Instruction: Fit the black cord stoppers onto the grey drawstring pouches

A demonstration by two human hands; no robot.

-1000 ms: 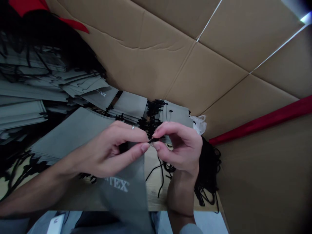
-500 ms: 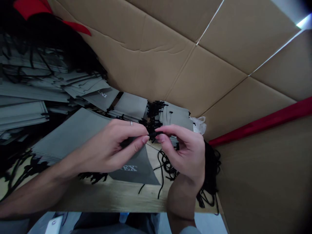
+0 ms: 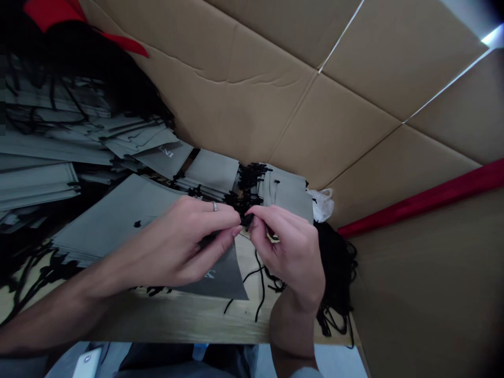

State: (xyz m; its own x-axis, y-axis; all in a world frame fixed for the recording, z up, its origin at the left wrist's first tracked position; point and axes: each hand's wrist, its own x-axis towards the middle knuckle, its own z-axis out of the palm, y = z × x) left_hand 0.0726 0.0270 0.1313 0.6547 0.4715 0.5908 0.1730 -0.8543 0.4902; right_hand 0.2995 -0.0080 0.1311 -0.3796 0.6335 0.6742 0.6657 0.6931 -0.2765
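A pale wooden tabletop [image 3: 189, 323] runs across the lower part of the view, its front edge close to the person's lap. Brown cardboard [image 3: 244, 42] rises behind it as a wall, creased and crossed by folds, with thin lines of light showing through two seams. A second cardboard panel [image 3: 433, 283] closes off the right side, topped by a dark red strip [image 3: 425, 198] slanting upward. A bright gap [image 3: 493, 37] shows in the upper right corner.

Over the front of the tabletop, the left hand [image 3: 197, 241], wearing a ring [image 3: 215, 207], and the right hand [image 3: 291, 247] nearly meet, each pinching a short black cord [image 3: 247, 220] between thumb and forefinger. A grey pouch [image 3: 226, 278] with partly visible white lettering hangs below the left hand; whether its lower edge touches the wood I cannot tell.

A grey stack [image 3: 106, 215] lies just left of it, and smaller piles [image 3: 214, 168] stand along the back wall. Farther left is a jumbled heap [image 3: 39, 144], with a black mass [image 3: 102, 68] and red material [image 3: 55, 14] above. Loose cords [image 3: 260, 299] trail near the right hand, beside a black bundle [image 3: 336, 278] and a crumpled clear plastic bag [image 3: 323, 206].
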